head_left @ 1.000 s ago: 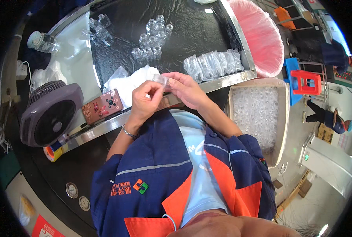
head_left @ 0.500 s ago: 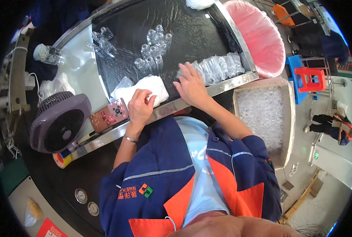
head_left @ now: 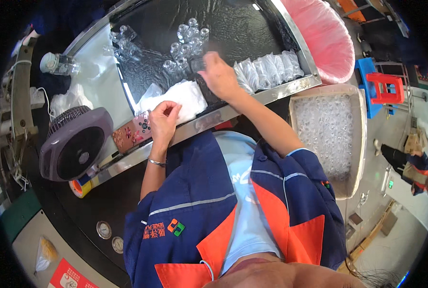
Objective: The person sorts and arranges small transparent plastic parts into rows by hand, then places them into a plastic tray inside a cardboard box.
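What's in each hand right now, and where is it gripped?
The right hand pinches a small clear plastic piece by its near edge at the fingertips. The left hand holds nothing; it rests on the white cloth.

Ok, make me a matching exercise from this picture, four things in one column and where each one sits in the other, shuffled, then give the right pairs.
Things:
1. left hand
2. right hand
3. small fan
4. pink bag

Places:
A. far right end of the black belt
B. on the white cloth
C. left of the patterned phone
D. out over the black belt, by the clear plastic pieces

Pairs: 1-B, 2-D, 3-C, 4-A
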A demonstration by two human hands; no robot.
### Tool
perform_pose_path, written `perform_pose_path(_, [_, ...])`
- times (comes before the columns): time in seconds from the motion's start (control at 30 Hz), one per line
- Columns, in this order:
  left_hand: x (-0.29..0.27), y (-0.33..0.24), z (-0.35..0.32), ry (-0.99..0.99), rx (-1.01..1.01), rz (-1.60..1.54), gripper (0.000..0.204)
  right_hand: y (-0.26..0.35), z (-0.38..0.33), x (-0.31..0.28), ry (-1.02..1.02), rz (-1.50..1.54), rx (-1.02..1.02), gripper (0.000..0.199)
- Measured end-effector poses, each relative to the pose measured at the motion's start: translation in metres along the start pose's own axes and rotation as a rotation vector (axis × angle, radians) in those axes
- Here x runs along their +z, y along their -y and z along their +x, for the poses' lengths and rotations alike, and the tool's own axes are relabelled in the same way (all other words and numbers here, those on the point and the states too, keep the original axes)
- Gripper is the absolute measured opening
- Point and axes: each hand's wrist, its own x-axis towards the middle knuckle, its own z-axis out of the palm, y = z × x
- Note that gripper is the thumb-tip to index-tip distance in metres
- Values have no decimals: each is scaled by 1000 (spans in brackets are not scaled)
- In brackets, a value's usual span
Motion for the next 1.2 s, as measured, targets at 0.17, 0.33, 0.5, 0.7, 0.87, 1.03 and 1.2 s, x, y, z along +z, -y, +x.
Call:
perform_pose_path(0.17, [2, -14, 2, 25, -20, -345, 7, 23, -29, -40, -24, 181, 10, 39])
perform_pose_path(0.33, [10, -8, -2, 83, 0, -430, 7, 51, -42, -42, 453, 1312, 670, 32])
perform_pose_path(0.5, [10, -7, -4, 150, 37, -512, 4, 37, -48, -35, 602, 1650, 902, 36])
perform_pose_path(0.7, [28, -15, -8, 151, 44, -397, 2, 53, -57, -26, 270, 729, 501, 26])
perform_pose_path(0.87, [41, -40, -14, 275, 532, -112, 11, 43, -44, -19, 314, 1381, 640, 22])
perform_pose_path(1.03, [24, -28, 1, 109, 365, -72, 13, 23, -47, -30, 119, 75, 146, 19])
perform_pose_path(1.2, [9, -11, 9, 36, 329, 402, 18, 10, -30, -49, 80, -330, -69, 31])
